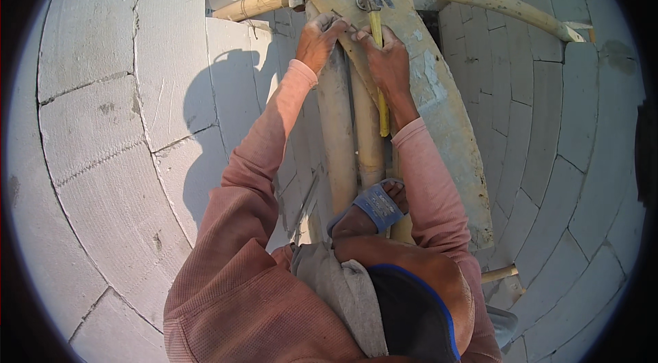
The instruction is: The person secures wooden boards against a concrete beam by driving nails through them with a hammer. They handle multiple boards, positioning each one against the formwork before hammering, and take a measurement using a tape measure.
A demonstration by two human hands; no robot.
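Note:
My left hand (319, 42) is closed in a pinch beside the left edge of a worn, pale-stained board (432, 82). What its fingertips hold is too small to make out. My right hand (389, 65) is closed too, its fingertips close to the left ones. A claw hammer (375, 19) with a yellow handle runs through the right hand, metal head up and away from me, handle end below the wrist. Some thin dark strand seems to lie between the two hands. Round bamboo poles (336, 116) run lengthwise below my hands.
Pale block walls rise at left (103, 130) and right (541, 109). A crosswise bamboo pole (493, 1) reaches the right wall; another pole (253, 5), tied round, meets the left wall. My foot in a blue slide sandal (377, 209) rests on the poles. Gaps show beside them.

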